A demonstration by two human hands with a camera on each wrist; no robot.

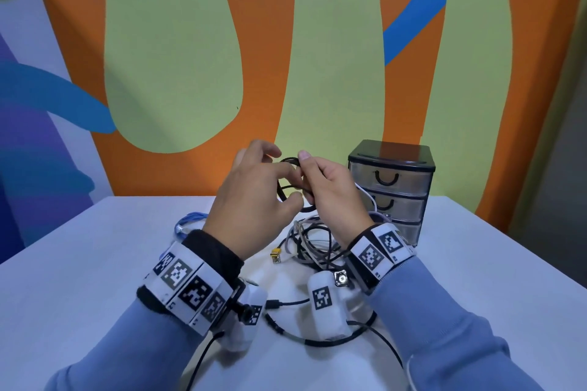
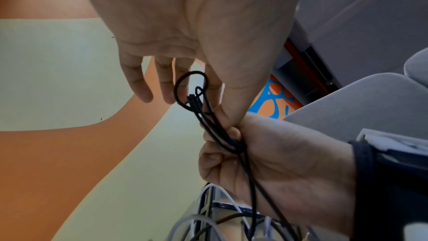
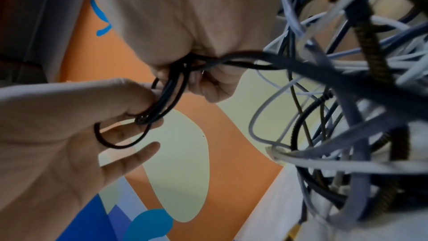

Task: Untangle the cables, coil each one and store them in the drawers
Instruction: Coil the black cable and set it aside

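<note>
Above the middle of the white table (image 1: 95, 263), both hands are raised with a thin black cable (image 1: 290, 187) between them, folded into a few small loops. The right hand (image 1: 330, 197) has its grip clamped on the gathered strands, fingers curled round them. From the left wrist view the bundle (image 2: 222, 135) runs into that fist, and a rounded loop (image 2: 185, 83) stands out past the knuckles. The left hand (image 1: 254, 200) pinches the cable at the loops with thumb and forefinger; its other fingers (image 3: 134, 155) are spread loosely and hold nothing. A loop of the cable (image 3: 111, 142) hangs round one of those fingers in the right wrist view.

The black cable trails down from the right hand to the tangle of cables (image 1: 314, 241) lying on the table directly under the hands: white, grey, dark and braided strands crossing one another, with a yellow plug (image 1: 275, 254) at the tangle's 8 o'clock edge. At 9 o'clock from the tangle, a blue cable (image 1: 189, 221) lies beside the left wrist, partly hidden by it.

At 3 o'clock from the hands stands a small drawer unit (image 1: 390, 194), black-topped with three clear drawers, all pushed in. A white cable (image 1: 370, 200) arcs across its front. Behind the table rises a wall (image 1: 174, 57) painted in orange, pale green and blue.
</note>
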